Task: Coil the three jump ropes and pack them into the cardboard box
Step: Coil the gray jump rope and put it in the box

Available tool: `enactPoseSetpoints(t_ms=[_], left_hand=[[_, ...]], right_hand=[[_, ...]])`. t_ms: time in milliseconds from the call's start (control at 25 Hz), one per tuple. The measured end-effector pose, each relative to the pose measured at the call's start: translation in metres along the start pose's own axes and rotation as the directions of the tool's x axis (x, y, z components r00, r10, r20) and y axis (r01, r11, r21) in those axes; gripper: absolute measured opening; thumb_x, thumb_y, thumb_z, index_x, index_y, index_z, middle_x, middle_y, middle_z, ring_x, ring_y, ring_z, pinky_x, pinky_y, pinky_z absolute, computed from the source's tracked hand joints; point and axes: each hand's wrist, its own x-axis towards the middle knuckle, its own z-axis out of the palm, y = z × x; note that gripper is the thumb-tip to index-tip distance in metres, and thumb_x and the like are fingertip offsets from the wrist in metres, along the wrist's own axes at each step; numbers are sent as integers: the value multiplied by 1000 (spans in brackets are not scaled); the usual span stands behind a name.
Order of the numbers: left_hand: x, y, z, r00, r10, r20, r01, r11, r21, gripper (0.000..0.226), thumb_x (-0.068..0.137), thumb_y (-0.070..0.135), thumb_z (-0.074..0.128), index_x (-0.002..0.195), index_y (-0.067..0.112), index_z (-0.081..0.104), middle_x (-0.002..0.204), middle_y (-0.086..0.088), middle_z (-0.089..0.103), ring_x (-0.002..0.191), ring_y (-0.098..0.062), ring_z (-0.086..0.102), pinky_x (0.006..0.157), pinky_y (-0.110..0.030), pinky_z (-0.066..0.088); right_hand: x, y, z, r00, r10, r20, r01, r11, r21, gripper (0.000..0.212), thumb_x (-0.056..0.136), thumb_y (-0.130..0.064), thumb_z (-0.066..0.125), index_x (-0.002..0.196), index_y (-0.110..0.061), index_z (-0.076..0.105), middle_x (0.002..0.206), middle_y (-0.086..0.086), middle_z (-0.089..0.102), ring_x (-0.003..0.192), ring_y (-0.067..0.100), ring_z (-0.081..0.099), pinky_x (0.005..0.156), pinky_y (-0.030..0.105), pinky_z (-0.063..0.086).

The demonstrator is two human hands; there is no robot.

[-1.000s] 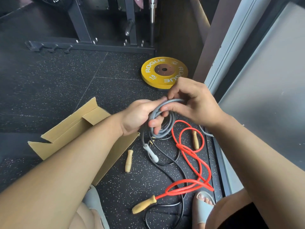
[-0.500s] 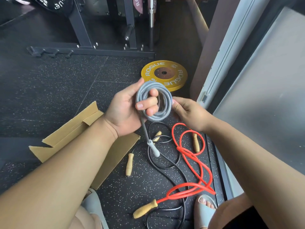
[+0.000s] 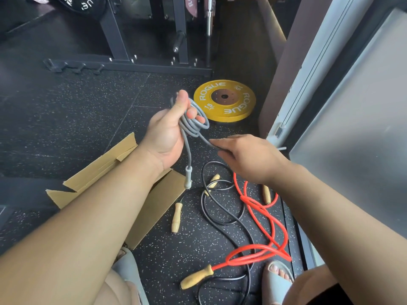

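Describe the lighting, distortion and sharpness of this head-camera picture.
Head view: soft light, brightest on the pale panel at the right; the rack at the top lies in shade; wide-angle distortion slants the door frame; the grey rope, left hand and right hand look sharp.

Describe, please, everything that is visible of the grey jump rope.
The grey jump rope is a smooth, rubbery-looking cord, mostly wound into a small coil of several loops. The left hand holds the coil raised, thumb on top. One end hangs straight down and ends in a slim grey handle. The other strand runs to the right hand, which pinches it.
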Motion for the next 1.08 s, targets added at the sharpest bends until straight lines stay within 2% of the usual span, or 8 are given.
enactPoseSetpoints(t_ms=[160,320,400,560,640,760,920,1080], left_hand=[[-4,-12,3,996,82,-40,-59,917,395,38,102,29,52,69,11,57,67,2,62,71,-16,68,72,-24,53],[-7,-22,3,997,23,67,-60,773,631,30,96,39,58,84,13,65,76,0,64,73,-10,59,73,-28,47],[-10,-21,8,996,-68,63,18,814,581,27,100,34,56,94,10,65,77,4,66,74,-8,60,74,-25,47],[-17,-16,17,961,-229,155,109,829,548,25,103,21,48,97,2,63,70,-4,70,68,-19,63,67,-27,51],[-26,-20,22,913,-332,237,160,825,543,29,103,15,45,86,0,62,68,-11,69,67,-27,61,67,-30,52],[-32,-21,29,845,-414,338,269,876,401,44,96,34,43,66,8,61,59,-8,62,60,-22,61,62,-24,52],[-27,-14,28,844,-367,391,322,930,177,35,91,44,38,85,12,52,55,3,49,61,-16,58,65,-22,50],[-23,-19,25,907,-336,254,267,924,273,35,91,42,48,81,10,53,57,0,54,62,-17,59,64,-24,49]], right_hand=[[-2,-26,-14,988,-122,-93,115,991,-74,27,99,-25,47,116,-25,67,107,-4,69,100,26,66,72,41,56],[-7,-35,-35,943,-234,-238,200,967,-157,9,92,-32,63,88,-29,70,86,-12,70,82,18,68,56,30,49],[-9,-28,-43,909,-300,-288,282,954,-101,5,87,-34,74,86,-29,73,84,-12,70,80,17,68,55,32,52],[-11,-14,-49,884,-316,-344,354,934,55,26,82,-44,82,85,-20,74,89,-11,55,74,17,63,56,40,52],[-13,-11,-53,877,-297,-378,329,944,20,39,77,-58,81,79,-21,72,85,-11,56,69,16,62,53,39,50],[-13,1,-54,891,-208,-404,260,962,79,52,74,-71,74,75,-19,68,76,-7,57,67,15,59,53,37,48],[-13,12,-45,939,-56,-340,213,870,445,25,96,-31,69,86,-8,67,74,0,62,67,14,55,63,27,45],[-21,18,-40,940,-9,-340,137,925,355,17,98,-31,66,96,-15,71,88,3,61,84,14,57,77,28,45]])
